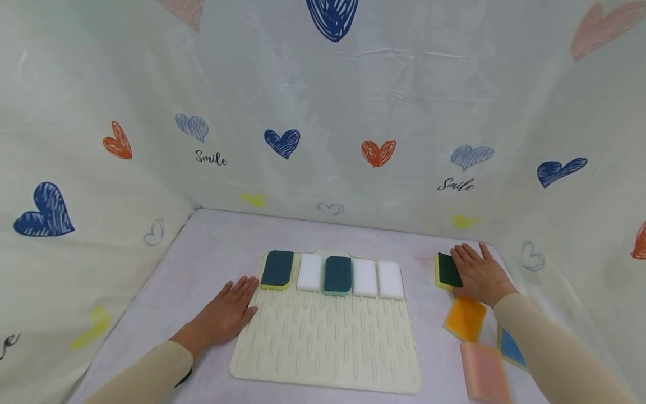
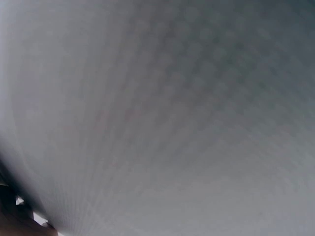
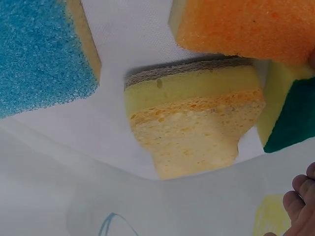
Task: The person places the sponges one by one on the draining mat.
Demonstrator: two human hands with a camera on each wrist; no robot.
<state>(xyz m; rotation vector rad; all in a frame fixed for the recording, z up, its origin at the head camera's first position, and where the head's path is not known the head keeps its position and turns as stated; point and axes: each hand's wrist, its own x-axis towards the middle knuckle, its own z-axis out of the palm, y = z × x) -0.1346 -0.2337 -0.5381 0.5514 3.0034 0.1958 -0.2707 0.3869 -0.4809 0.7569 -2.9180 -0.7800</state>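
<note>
My left hand (image 1: pixel 224 311) lies flat with straight fingers, fingertips right at the left edge of a cream ridged mat (image 1: pixel 328 342). A teal-topped yellow sponge (image 1: pixel 277 268) sits on the mat's back left corner, near those fingers. On the right, my right hand (image 1: pixel 479 275) stretches straight fingers beside a green and yellow sponge (image 1: pixel 448 270), overlapping its right part. The right wrist view has that sponge (image 3: pixel 295 113) at its right edge, with fingertips (image 3: pixel 294 202) below. A layered cream, yellow and grey sponge (image 3: pixel 189 123) shows there, hidden in the head view.
Along the mat's back edge stand white sponges (image 1: pixel 309 272) and another teal-topped sponge (image 1: pixel 337 275). Nearer me on the right lie orange (image 1: pixel 465 318), blue (image 1: pixel 512 348) and pink (image 1: pixel 485 371) sponges. A heart-printed cloth (image 1: pixel 328 112) hangs behind the table. Blurred grey fills the left wrist view.
</note>
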